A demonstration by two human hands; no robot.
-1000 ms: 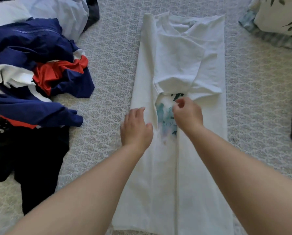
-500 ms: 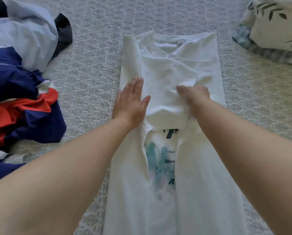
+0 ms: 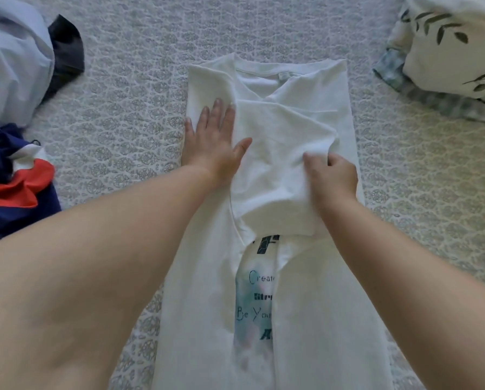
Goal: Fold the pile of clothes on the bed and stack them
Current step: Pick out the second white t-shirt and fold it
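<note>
shirt: left hand flat at edge, right hand pinching sleeve fold.

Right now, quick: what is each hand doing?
Left hand: open, fingers straight, pressing flat on the white T-shirt.
Right hand: closed, fingers pinching the folded sleeve of the T-shirt.

The bed carries a grey patterned cover across the whole view. A white T-shirt lies flat along its middle, sides folded inward, printed lettering showing in the gap. At the left edge lies a pile of clothes: pale blue, black, navy and red pieces. At the upper right lies a leaf-print pillow on checked fabric.
</note>
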